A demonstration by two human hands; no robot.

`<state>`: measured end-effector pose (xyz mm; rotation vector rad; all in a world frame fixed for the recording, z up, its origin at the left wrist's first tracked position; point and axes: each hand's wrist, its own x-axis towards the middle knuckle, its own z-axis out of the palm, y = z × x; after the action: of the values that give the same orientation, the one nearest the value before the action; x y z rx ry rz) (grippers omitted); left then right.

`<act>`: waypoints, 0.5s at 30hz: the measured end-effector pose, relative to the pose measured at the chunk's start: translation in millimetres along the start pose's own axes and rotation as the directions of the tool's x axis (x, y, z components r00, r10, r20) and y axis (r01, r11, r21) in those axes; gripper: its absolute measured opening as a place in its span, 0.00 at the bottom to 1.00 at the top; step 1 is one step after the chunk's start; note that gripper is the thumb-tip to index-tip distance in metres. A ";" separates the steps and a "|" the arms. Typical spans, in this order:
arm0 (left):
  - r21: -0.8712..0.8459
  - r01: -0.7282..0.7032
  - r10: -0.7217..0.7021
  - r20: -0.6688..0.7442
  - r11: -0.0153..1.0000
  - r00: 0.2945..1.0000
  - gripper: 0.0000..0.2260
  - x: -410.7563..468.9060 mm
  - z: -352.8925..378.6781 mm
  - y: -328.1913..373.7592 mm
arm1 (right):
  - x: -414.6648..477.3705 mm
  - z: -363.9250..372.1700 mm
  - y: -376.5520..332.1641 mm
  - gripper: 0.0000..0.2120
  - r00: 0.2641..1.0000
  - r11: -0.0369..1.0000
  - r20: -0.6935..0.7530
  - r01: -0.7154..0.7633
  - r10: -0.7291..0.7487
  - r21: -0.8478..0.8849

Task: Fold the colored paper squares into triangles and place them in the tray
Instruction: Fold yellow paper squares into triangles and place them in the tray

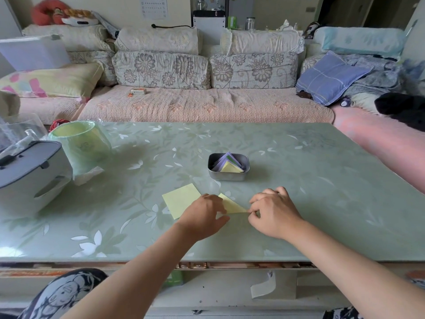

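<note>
Well, the folded yellow sheet (232,204) lies on the table (322,180) near its front edge, between the person's two hands. The right hand (273,215) pinches its right corner with curled fingertips. The left hand (203,218) covers its left end with fingers bent down onto the paper; whether it pinches or only presses I cannot tell. Just left of that hand, and partly under it, a flat yellow square (180,200) rests unfolded. Behind the hands, toward the middle of the table, the small metal tray (212,173) holds several folded triangles (230,168), purple ones at the back and a yellow one in front. Well off to the left stand a pale green bin (80,143) and a grey appliance (30,176). A floral sofa (207,104) runs along the far side.
</note>
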<state>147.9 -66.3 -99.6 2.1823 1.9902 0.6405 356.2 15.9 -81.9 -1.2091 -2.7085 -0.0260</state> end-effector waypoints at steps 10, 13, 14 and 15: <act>0.077 -0.203 0.208 -0.065 0.976 0.976 0.13 13.4 -1.0 -19.6 | 20.1 12.3 -5.7 0.18 0.988 0.976 -0.019 0.155 -0.154 0.153; 0.122 -0.264 0.279 -0.128 0.957 0.952 0.15 16.5 2.2 -22.7 | 28.2 16.5 -8.8 0.13 0.974 0.970 -0.095 0.215 -0.205 0.112; 0.118 -0.268 0.284 -0.149 0.956 0.947 0.15 16.4 2.6 -22.9 | 30.5 18.0 -10.1 0.10 0.967 0.967 -0.139 0.230 -0.214 0.106; 0.099 -0.256 0.270 -0.164 0.962 0.949 0.14 16.2 2.1 -23.4 | 33.2 19.2 -11.4 0.08 0.960 0.965 -0.176 0.240 -0.219 0.108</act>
<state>127.9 -47.2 -106.3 2.5469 1.8422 0.8306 323.1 34.5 -94.7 -0.8147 -2.6459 0.0181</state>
